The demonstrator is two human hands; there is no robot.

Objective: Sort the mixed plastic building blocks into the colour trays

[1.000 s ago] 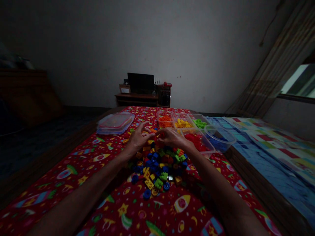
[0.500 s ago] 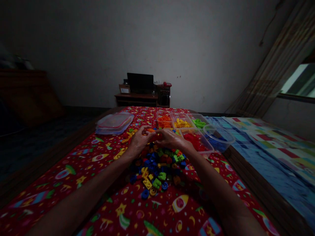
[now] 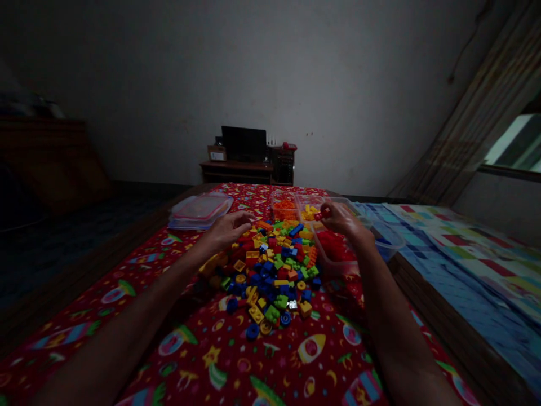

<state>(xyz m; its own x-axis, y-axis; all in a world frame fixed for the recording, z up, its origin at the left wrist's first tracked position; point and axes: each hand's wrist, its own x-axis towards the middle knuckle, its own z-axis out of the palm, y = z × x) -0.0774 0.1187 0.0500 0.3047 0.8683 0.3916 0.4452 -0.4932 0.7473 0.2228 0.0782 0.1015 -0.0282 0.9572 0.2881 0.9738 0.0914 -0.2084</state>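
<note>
A heap of small coloured building bricks (image 3: 274,270) lies on the red patterned cloth (image 3: 236,361) in front of me. My right hand (image 3: 343,221) hangs over the clear tub of red bricks (image 3: 338,248), pinching a small red brick (image 3: 324,213) in its fingertips. My left hand (image 3: 226,230) rests at the heap's far left edge, fingers curled loosely, nothing visibly in it. More clear tubs behind hold orange bricks (image 3: 284,207) and yellow bricks (image 3: 310,212).
A stack of clear lids (image 3: 198,210) lies at the far left of the cloth. A clear tub with blue pieces (image 3: 386,243) stands at the right, beside a blue patterned mat (image 3: 456,265). A low cabinet with a dark screen (image 3: 247,155) stands by the far wall.
My hands were together over the heap's far side. The right hand has lifted away to the right with a red brick, over the red tub; the left hand has drawn slightly left.
</note>
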